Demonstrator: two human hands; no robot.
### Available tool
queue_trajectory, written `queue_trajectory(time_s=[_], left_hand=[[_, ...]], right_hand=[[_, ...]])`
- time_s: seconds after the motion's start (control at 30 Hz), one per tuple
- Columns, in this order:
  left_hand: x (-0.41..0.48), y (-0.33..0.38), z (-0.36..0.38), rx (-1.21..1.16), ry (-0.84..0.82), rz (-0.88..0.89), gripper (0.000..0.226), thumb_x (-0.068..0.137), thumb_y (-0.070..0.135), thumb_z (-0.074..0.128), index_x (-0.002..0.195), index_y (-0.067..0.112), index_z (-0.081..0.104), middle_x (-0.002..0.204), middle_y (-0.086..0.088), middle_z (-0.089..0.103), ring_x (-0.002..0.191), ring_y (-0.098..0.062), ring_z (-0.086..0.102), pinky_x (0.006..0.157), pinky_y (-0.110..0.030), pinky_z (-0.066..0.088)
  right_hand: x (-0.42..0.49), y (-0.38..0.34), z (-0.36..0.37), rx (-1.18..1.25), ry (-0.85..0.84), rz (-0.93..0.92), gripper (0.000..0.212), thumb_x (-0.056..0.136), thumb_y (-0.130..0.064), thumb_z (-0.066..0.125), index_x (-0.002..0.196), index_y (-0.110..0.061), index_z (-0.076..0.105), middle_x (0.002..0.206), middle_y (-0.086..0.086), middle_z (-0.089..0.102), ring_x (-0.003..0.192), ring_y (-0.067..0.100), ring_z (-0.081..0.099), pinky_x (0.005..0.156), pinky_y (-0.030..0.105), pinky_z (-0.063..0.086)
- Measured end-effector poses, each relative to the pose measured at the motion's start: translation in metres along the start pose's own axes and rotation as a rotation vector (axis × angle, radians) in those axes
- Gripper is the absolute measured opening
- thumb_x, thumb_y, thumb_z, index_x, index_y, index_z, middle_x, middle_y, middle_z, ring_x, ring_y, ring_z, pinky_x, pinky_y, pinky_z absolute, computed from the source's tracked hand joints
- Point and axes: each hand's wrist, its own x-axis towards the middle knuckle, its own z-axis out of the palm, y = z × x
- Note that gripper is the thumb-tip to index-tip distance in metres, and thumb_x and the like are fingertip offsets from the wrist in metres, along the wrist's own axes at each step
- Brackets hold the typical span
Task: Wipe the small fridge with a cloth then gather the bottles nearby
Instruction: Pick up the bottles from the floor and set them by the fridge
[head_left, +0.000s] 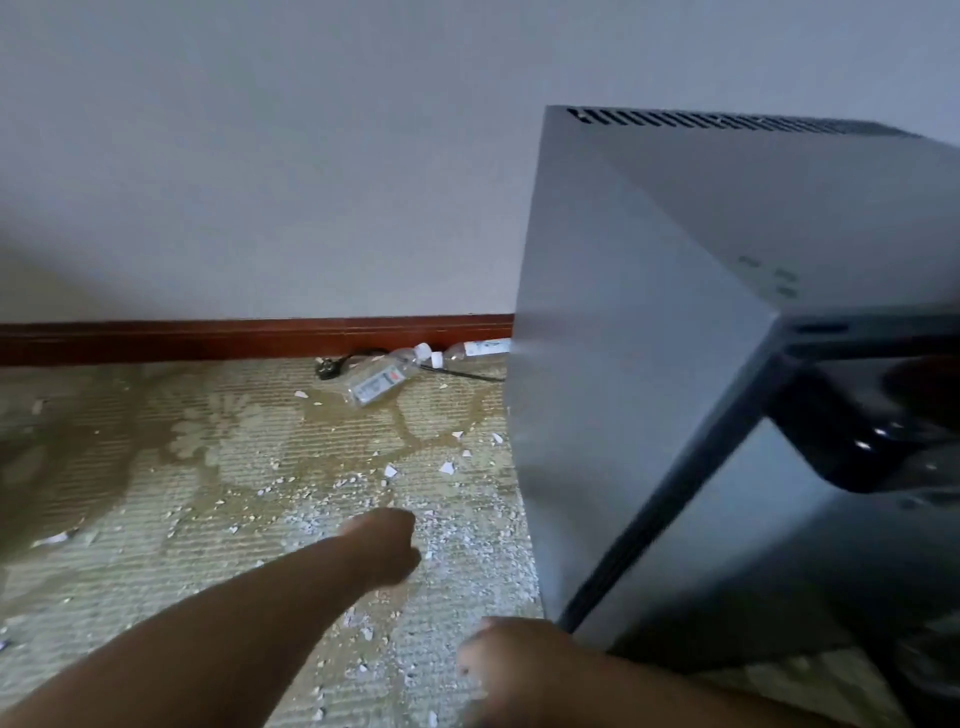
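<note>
The left hand (384, 543) reaches in from 8 o'clock over the carpet (156, 493), fingers curled under into a loose fist with nothing seen in it. The carpet is ribbed, pale green with a leafy pattern, and strewn with white chips and grit (363, 499). At 12 o'clock from that hand a clear plastic bottle (382, 379) with a white cap lies on its side across a black power cord (337, 364). A second bottle (480, 347) lies along the red-brown wooden baseboard (182, 340), its end hidden behind the fridge. The right hand (501, 662), at 6 o'clock, is blurred just beside the fridge's lower corner; its grip cannot be told. The fridge (649, 364), a smooth grey box with vent slots, fills 3 o'clock.
</note>
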Motion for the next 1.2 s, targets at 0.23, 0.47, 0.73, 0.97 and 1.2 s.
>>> queue_trajectory(time_s=[0.23, 0.47, 0.73, 0.97, 1.2], left_hand=[[0.051, -0.073, -0.001, -0.408, 0.12, -0.24, 0.071, 0.082, 0.043, 0.065, 0.142, 0.018, 0.035, 0.139, -0.009, 0.048, 0.122, -0.027, 0.05, 0.098, -0.035, 0.047], [0.112, -0.134, -0.005, -0.333, 0.053, -0.204, 0.118, 0.066, 0.065, 0.068, 0.15, 0.027, -0.006, 0.157, -0.006, -0.014, 0.144, -0.035, -0.009, 0.114, -0.061, 0.006], [0.162, -0.148, 0.003, -0.324, 0.11, -0.201, 0.106, 0.075, 0.062, 0.062, 0.15, 0.028, -0.005, 0.159, -0.004, -0.007, 0.146, -0.029, -0.003, 0.114, -0.055, 0.004], [0.225, -0.141, -0.022, -0.477, 0.217, -0.218, 0.113, 0.075, 0.052, 0.068, 0.15, 0.018, -0.01, 0.159, -0.003, -0.004, 0.146, -0.026, -0.002, 0.118, -0.046, 0.006], [0.276, -0.123, -0.055, -0.413, 0.268, -0.164, 0.096, 0.077, 0.045, 0.07, 0.149, 0.023, 0.011, 0.146, -0.008, 0.037, 0.129, -0.029, 0.039, 0.104, -0.047, 0.039]], right_hand=[[0.083, -0.002, -0.035, 0.102, 0.087, 0.323, 0.036, 0.091, -0.031, 0.049, 0.12, -0.01, 0.057, 0.128, 0.01, 0.051, 0.101, 0.023, 0.062, 0.069, 0.026, 0.047], [0.151, 0.012, -0.063, 0.04, 0.111, 0.392, 0.042, 0.087, -0.029, 0.051, 0.127, -0.016, 0.053, 0.136, 0.006, 0.045, 0.116, 0.025, 0.055, 0.078, 0.029, 0.05], [0.214, 0.019, -0.011, 0.057, -0.018, 0.269, 0.113, 0.076, -0.048, 0.071, 0.15, -0.026, -0.011, 0.153, 0.004, -0.028, 0.145, 0.027, -0.016, 0.117, 0.05, 0.003], [0.238, 0.037, 0.029, 0.039, 0.252, 0.227, 0.143, 0.072, -0.02, 0.081, 0.115, -0.047, -0.053, 0.141, 0.003, -0.045, 0.144, 0.031, 0.014, 0.106, 0.051, 0.039], [0.246, 0.064, 0.053, 0.033, 0.413, 0.252, 0.17, 0.015, -0.048, 0.091, 0.151, -0.017, -0.006, 0.158, 0.003, 0.018, 0.128, 0.023, 0.051, 0.057, 0.031, 0.058]])
